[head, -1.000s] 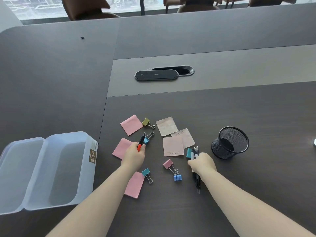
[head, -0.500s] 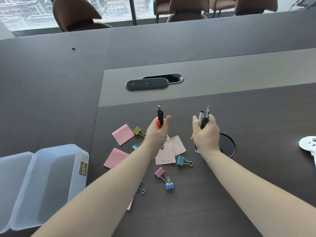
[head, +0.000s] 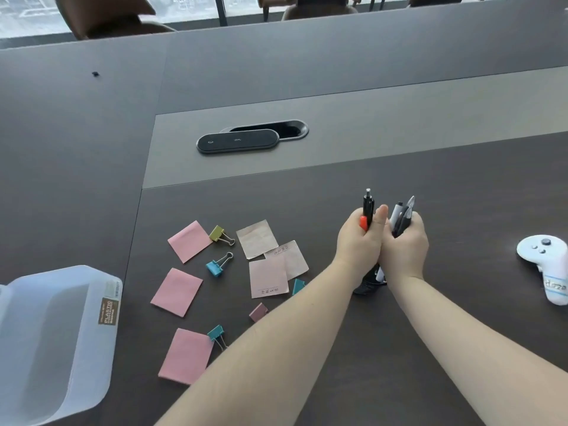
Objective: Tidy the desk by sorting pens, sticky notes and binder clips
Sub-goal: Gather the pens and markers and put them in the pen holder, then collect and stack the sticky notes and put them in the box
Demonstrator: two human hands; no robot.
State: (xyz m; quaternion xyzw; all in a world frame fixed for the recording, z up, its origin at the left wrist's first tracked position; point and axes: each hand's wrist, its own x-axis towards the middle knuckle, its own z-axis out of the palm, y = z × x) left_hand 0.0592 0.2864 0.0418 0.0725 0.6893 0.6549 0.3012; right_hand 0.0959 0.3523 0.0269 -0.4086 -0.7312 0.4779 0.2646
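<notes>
My left hand (head: 359, 241) grips a black pen with an orange grip (head: 367, 207), held upright. Pressed against it, my right hand (head: 404, 244) holds a bundle of pens (head: 401, 215), also upright. Both hands hover over the black mesh pen cup (head: 367, 287), which they mostly hide. Several pink sticky notes (head: 176, 292) and paler notes (head: 256, 238) lie on the dark desk to the left. Among them are an olive binder clip (head: 216, 233), a blue binder clip (head: 214, 268) and teal binder clips (head: 215, 332). A pink clip (head: 258, 312) shows beside my left forearm.
A translucent plastic storage box (head: 61, 333) stands at the lower left edge. A white handheld controller (head: 547, 265) lies at the right. A black oval cable cover (head: 238, 141) sits in the desk's grey middle strip. Chairs stand beyond the far edge.
Both hands lifted pens off the desk, then moved right and came together. They now touch over the mesh cup. The view shifted, bringing the white controller further in.
</notes>
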